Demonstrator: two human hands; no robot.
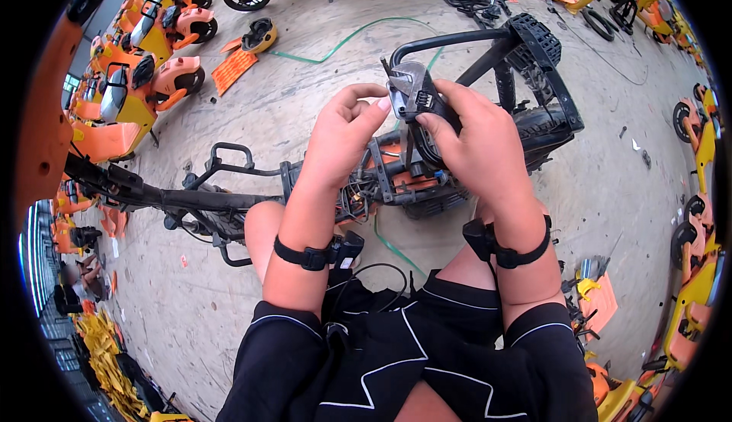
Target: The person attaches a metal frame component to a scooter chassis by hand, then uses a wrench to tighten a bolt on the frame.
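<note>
Our right fingers wrap a small black-and-grey metal part, gripping it in front of us, while the left thumb and forefinger pinch at its left edge. The right hand carries the weight; the left hand only steadies or works the piece, and we cannot tell whether it is turning anything. The part is off the machine, raised above the stripped black scooter frame lying across the concrete floor. By our reading the teardown is well along: panels are gone and wiring is exposed, yet the rear rack and tyre remain mounted. Orange scooters crowd the edges.
</note>
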